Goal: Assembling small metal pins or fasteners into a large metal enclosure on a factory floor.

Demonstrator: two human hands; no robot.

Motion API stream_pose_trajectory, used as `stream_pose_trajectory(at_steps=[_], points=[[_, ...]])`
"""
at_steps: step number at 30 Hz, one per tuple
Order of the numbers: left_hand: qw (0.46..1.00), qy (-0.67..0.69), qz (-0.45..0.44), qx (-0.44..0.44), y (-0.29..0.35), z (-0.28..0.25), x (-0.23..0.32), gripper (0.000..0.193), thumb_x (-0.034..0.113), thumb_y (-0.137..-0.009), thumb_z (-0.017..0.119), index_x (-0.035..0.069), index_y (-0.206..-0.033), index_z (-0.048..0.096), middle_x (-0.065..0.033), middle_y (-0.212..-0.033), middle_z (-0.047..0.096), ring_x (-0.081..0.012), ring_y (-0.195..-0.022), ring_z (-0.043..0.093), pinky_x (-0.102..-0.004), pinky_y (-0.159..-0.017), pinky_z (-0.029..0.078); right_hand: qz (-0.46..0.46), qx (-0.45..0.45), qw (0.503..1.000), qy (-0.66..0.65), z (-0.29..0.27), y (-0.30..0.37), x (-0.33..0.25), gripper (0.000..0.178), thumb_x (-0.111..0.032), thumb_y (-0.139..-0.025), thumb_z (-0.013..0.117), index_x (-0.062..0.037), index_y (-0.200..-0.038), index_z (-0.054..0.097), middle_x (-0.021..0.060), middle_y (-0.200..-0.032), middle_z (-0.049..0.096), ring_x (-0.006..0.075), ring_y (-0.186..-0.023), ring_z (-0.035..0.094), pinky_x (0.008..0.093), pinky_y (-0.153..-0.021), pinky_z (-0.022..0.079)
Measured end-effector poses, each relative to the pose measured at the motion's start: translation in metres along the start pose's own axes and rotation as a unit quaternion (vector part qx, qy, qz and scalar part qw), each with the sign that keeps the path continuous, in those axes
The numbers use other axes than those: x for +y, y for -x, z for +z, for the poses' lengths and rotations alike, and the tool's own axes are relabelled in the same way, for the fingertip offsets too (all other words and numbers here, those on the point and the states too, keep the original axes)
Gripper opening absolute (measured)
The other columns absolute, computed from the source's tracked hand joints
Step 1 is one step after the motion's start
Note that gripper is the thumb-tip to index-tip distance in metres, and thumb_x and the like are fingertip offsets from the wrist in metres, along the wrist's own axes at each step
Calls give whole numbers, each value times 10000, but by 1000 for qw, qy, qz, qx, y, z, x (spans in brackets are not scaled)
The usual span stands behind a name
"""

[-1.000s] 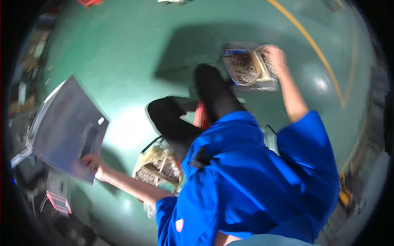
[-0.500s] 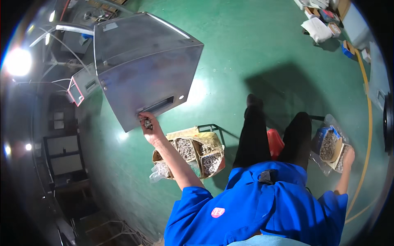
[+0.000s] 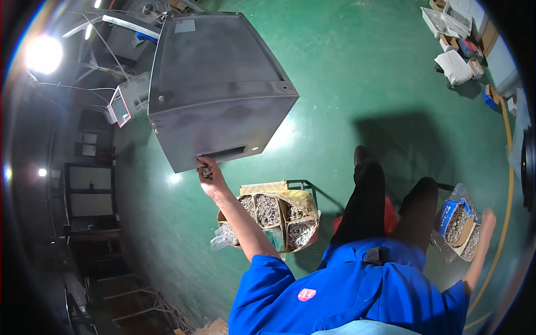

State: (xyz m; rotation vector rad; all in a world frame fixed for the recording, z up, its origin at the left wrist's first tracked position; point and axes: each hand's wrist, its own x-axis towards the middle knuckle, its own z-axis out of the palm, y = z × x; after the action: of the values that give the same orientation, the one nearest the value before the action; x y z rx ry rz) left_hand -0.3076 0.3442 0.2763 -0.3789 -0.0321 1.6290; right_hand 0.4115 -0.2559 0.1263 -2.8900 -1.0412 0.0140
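Note:
A dark grey sheet-metal cabinet (image 3: 223, 123) with a long slot takes up the upper left. At its lower edge, beside the slot, are the fingertips of my left hand (image 3: 211, 180); several small metal fasteners (image 3: 207, 172) sit in its curled fingers. Far to the right, my right hand (image 3: 487, 223) is raised just beside a small carton of metal fasteners (image 3: 472, 243). Its fingers look drawn together, and anything in them is too small to make out. Touching that carton is a blue-and-white box (image 3: 456, 222) filled with similar pieces.
Below the cabinet, a divided carton (image 3: 262, 187) of several fastener compartments rests on a dark frame. Something red (image 3: 389, 215) shows between my legs. Boxes and a white bag (image 3: 453, 67) lie at the upper right, near a yellow floor line (image 3: 510, 184).
The view has shifted, so the scene sits further right and mostly lower. My right hand has come up off the small carton. My left hand stays at the cabinet's lower edge.

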Motion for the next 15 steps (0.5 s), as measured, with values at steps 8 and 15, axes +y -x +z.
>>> stream_pose_trajectory(at_steps=[8,15], points=[[996,39,-74,28,-32,-3,10,107,-12,-834,457,-41,-883,547,-188,-911,572,-318,-918,555,-480,-887,509,-232,-125,772,-579,-97,-134,-413,68,-12,-814,589,49,-827,616,56,-786,618,87,-664,546,230,-607,441],[994,48,-95,11,-39,-8,19,91,-17,-831,442,-48,-825,528,-210,-975,572,-346,-947,555,-481,-895,508,-340,-138,633,-682,-128,-140,-659,47,-36,-800,638,9,-791,650,58,-703,656,107,-639,618,250,-553,510]])
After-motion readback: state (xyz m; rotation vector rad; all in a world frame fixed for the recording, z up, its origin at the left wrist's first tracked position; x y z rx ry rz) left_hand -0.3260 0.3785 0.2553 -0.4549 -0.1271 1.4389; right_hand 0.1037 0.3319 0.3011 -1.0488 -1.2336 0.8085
